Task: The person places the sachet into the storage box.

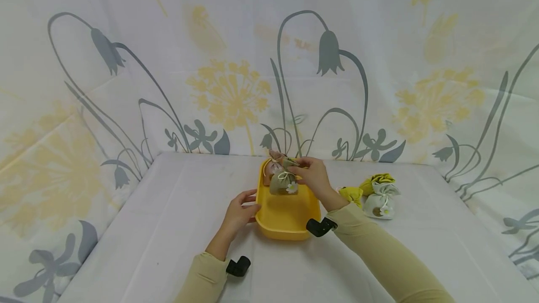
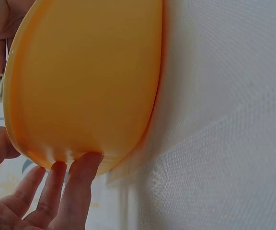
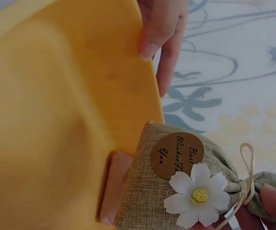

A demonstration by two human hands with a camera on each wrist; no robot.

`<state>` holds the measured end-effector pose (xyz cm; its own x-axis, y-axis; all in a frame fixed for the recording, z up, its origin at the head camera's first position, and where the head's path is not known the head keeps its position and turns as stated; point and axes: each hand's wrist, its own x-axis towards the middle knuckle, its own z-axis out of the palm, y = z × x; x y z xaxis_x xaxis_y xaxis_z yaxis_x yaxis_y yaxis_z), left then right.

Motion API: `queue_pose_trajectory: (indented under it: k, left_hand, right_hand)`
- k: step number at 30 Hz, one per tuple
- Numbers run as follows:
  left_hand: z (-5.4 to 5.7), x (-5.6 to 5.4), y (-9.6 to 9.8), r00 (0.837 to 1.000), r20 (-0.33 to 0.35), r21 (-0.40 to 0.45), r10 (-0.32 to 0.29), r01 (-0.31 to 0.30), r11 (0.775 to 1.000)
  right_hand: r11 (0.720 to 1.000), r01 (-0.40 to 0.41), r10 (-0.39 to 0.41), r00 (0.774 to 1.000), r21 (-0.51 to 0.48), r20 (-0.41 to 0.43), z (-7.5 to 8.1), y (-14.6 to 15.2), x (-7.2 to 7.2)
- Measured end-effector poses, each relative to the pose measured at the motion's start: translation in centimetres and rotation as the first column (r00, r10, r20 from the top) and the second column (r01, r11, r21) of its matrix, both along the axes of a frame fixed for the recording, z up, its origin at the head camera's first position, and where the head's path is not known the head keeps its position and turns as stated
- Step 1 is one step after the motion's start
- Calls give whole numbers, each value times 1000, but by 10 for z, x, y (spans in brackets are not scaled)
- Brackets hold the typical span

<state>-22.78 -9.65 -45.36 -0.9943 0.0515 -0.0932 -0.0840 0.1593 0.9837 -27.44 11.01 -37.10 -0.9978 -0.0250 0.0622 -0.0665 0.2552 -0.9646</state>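
Observation:
A yellow plastic tray (image 1: 286,216) stands on the table, its left side held by my left hand (image 1: 236,213). In the left wrist view those fingers (image 2: 75,191) lie against the tray's outer wall, with the thumb at the rim. My right hand (image 1: 313,179) pinches the gathered neck of a grey-green drawstring pouch (image 3: 145,184), hanging over the tray's far part. The pouch bears a white cloth flower (image 3: 199,195) and a round brown label. Behind it, a pinkish-brown pouch (image 1: 267,172) sits in the tray's far left corner, partly hidden.
Right of the tray lie more pouches: a yellow one (image 1: 351,194), another yellow one (image 1: 366,186) behind, and a pale one (image 1: 379,205) with a white flower. A white cloth covers the table (image 1: 177,228). A flower-printed curtain (image 1: 236,22) rises behind.

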Motion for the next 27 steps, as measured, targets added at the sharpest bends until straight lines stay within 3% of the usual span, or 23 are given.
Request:
queue_pose_trajectory:
  k: [15,23,27]
  left_hand:
    - [1,0,1,1000,-4,3,3,-3,1000]
    - [-1,0,1,1000,3,10,4,-4,1000]
    - [0,0,0,1000,6,9,1,-1,1000]
  right_hand:
    - [998,61,-63,995,20,77,-15,-20,-25]
    - [999,41,-41,993,5,108,-25,-27,-29]
    - [998,34,-39,993,47,109,-28,-31,-28]
